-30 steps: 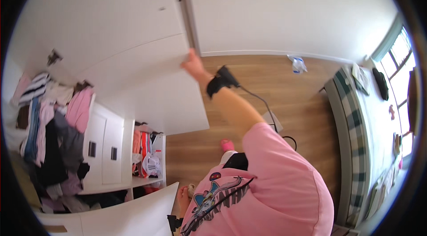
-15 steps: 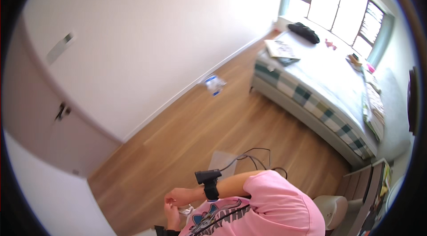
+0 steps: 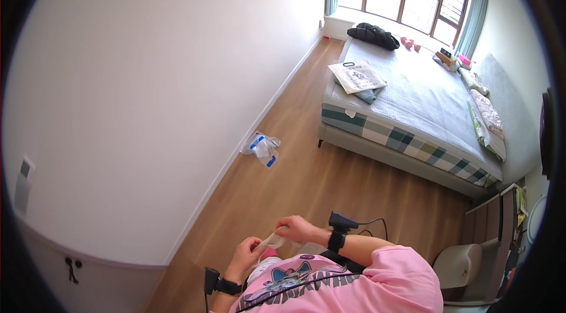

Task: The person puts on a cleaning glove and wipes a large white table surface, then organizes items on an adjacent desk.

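Observation:
In front of my chest, my left hand (image 3: 247, 252) and my right hand (image 3: 295, 229) are both closed on a thin, soft, cream-coloured piece of material (image 3: 272, 241). It stretches between the fingers of the two hands. Whether it is cloth, paper or plastic film, I cannot tell. My right hand is slightly farther out and to the right of the left. Black straps with small black devices are on both wrists, and a cable runs from each. Below the hands, part of my pink printed shirt (image 3: 295, 283) shows.
A crumpled clear plastic bag with blue patches (image 3: 263, 149) lies on the wooden floor (image 3: 295, 180) by the wall. Ahead right stands a bed (image 3: 413, 95) with a flat printed bag (image 3: 358, 77) on its corner. A pale chair (image 3: 458, 266) is at lower right, a door (image 3: 88, 263) at lower left.
The view has turned left. My hands, earlier close together with a white bit showing below them, have moved right and apart, with the cream material now stretched between them.

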`<state>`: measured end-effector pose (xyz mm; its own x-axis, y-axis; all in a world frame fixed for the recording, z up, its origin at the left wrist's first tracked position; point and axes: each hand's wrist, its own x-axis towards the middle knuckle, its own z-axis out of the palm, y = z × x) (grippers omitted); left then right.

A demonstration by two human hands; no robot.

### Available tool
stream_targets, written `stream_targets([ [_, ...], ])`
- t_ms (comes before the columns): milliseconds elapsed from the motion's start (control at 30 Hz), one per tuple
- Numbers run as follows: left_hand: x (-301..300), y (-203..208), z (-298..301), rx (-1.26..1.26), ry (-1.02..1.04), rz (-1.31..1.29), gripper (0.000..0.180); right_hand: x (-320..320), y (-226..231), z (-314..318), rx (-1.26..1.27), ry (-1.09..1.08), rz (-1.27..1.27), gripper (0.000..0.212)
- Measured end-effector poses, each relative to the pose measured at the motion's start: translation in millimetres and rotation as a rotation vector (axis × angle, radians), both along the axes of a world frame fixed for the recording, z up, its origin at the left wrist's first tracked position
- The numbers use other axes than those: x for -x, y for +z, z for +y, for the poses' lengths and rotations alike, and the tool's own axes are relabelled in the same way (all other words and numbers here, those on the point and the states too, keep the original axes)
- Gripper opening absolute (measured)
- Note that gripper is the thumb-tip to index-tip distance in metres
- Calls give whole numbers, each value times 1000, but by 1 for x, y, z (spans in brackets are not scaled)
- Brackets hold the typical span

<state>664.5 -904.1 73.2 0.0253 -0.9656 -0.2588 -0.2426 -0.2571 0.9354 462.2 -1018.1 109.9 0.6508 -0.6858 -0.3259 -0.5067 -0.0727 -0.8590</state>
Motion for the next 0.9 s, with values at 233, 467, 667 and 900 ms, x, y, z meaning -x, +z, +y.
stream_targets([
  [233,-70,55,-243,-197,-467,126,21,-4,30,-187,113,-508,-185,15],
  [467,-77,23,-467,-26,-402,201,13,28,31,-411,260,-883,-497,13],
  [667,-97,41,-675,102,225,852,12,33,56,-611,83,-920,-687,13],
  [900,-59,27,-872,-150,18,802,19,19,78,-797,-390,-660,-972,18],
])
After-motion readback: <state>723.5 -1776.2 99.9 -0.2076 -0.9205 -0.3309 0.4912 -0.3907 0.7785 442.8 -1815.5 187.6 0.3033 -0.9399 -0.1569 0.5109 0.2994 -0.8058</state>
